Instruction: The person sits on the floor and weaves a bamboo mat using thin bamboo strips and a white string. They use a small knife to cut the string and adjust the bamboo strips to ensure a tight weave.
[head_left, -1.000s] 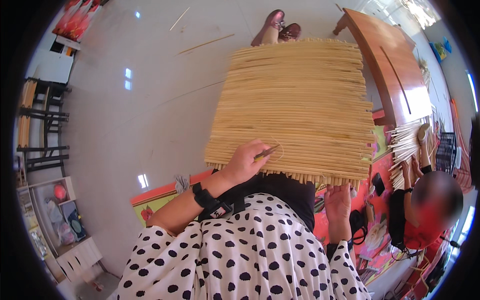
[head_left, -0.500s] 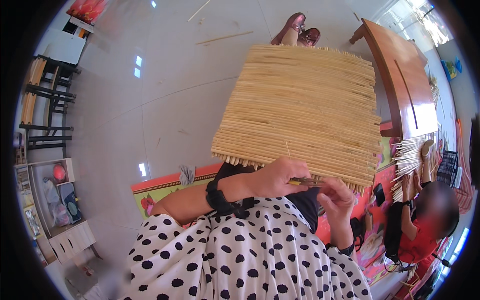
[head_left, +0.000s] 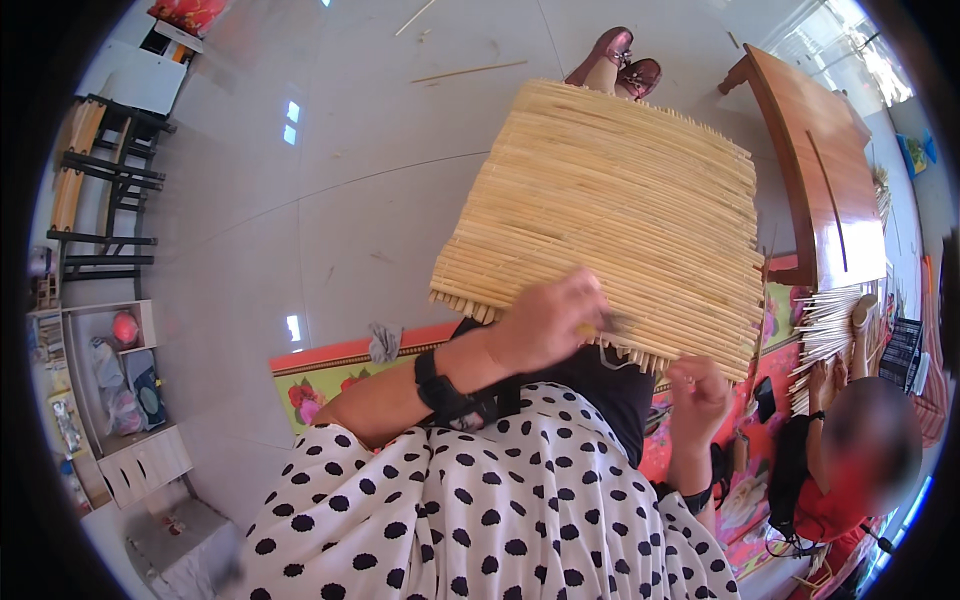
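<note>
A mat of thin straw-coloured sticks (head_left: 600, 190) lies in front of me, its near edge by my hands. My left hand (head_left: 550, 320), blurred by motion, is closed around a small tool with a dark metal end and a yellow part (head_left: 606, 325), over the mat's near edge. The tool's exact kind is too smeared to tell. A thin pale strand (head_left: 612, 360) loops below that edge. My right hand (head_left: 698, 395) is raised by the near right corner, fingers curled together; anything in them is too small to make out.
A wooden table (head_left: 825, 170) stands far right. On the right, a co-worker in red (head_left: 835, 500) reaches toward a pile of loose sticks (head_left: 830, 320). Shelves (head_left: 130, 400) and folded black-legged furniture (head_left: 110, 190) line the left. Beyond the mat are shoes (head_left: 610, 60).
My hands have come apart. The left, with the tool, has moved up and left over the mat's edge; the right has let go of the tool's area and sits lower right. The view shifted slightly.
</note>
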